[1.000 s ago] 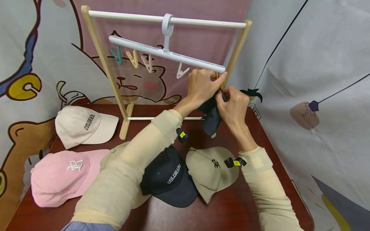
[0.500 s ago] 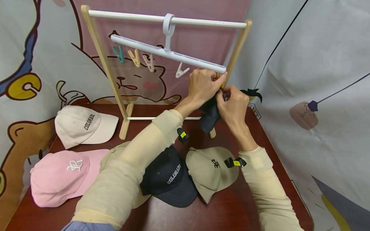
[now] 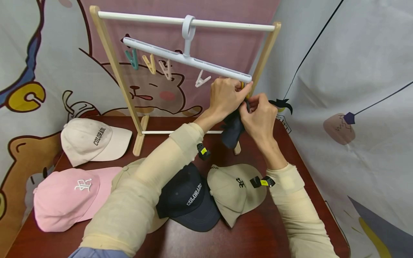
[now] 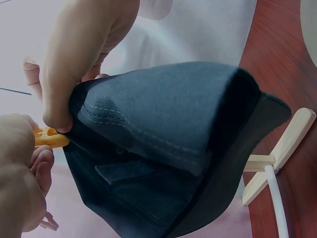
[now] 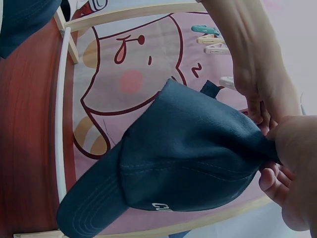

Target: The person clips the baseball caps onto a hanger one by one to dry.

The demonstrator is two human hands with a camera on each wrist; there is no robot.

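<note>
A dark navy cap hangs below the right end of the white clip hanger, largely hidden by the hands in the head view. My left hand pinches a yellow clothespin at that end. My right hand pinches the cap's edge just beneath the clothespin. In the left wrist view the clothespin's tip meets the cap's edge; how far its jaws stand apart is hidden. The right wrist view shows the cap with its brim pointing down and away from the hands.
The hanger tilts down to the right from a wood-and-white rack. Teal, yellow, pink and white clothespins hang along it. On the table lie a cream cap, a pink cap, a navy cap and olive caps.
The hanging navy cap has swung slightly left and up between the hands. My right hand has shifted up a little. The hanger has moved only slightly.
</note>
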